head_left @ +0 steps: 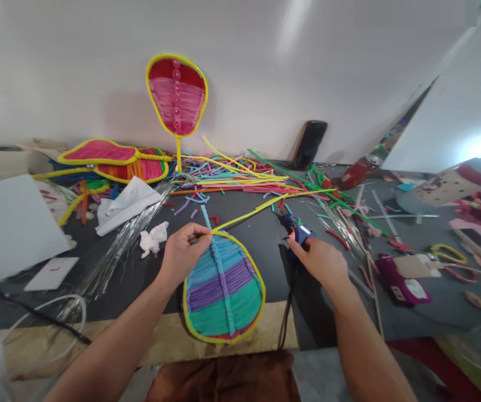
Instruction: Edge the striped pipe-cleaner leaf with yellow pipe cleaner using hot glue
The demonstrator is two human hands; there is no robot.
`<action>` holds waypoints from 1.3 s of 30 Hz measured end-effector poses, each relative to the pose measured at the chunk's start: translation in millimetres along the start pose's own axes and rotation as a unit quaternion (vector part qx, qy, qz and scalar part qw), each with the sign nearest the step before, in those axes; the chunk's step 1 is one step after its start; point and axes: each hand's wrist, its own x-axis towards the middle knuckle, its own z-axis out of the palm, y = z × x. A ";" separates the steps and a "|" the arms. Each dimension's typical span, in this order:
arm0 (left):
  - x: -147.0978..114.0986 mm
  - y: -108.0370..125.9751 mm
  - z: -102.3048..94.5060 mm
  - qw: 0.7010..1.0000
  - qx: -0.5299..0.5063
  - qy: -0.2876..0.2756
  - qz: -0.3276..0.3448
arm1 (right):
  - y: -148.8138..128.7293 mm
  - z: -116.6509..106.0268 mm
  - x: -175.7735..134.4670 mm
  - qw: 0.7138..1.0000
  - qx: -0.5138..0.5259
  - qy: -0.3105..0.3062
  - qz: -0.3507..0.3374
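Observation:
My left hand pinches the top of a rounded, leaf-shaped pipe cleaner piece, right where its yellow edging meets. Bands of blue, purple and green fill the piece, and a ridge runs down its middle to a light blue tip above my fingers. From that same spot a long yellow pipe cleaner stretches out to the right, its far end loose over the table. On the right, my right hand is closed around a dark blue glue gun, its nozzle pointing away from me. A black cord trails toward the table's front edge.
Loose coloured pipe cleaners are heaped along the wall. A pink leaf-shaped piece stands upright behind them. Around lie silvery wires, crumpled tissue, a phone, a red can and a purple device.

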 end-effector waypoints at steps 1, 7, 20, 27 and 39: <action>-0.4 1.2 -0.1 1.000 0.002 0.001 0.001 | 1.0 2.0 0.8 0.999 0.048 -0.001 0.011; -1.0 2.0 0.0 1.000 -0.011 -0.002 0.012 | 25.1 -2.8 -4.2 0.965 0.258 -0.036 0.009; -7.2 4.7 1.9 0.999 -0.032 -0.020 0.016 | -31.3 -13.8 -8.4 0.771 0.630 -0.088 -0.026; -10.4 6.0 -0.4 1.000 -0.011 -0.024 -0.001 | -47.9 4.1 -9.1 0.742 0.607 -0.253 -0.128; -15.3 8.4 0.3 0.999 0.016 -0.034 0.005 | -51.6 19.5 -30.5 0.728 0.569 -0.358 -0.133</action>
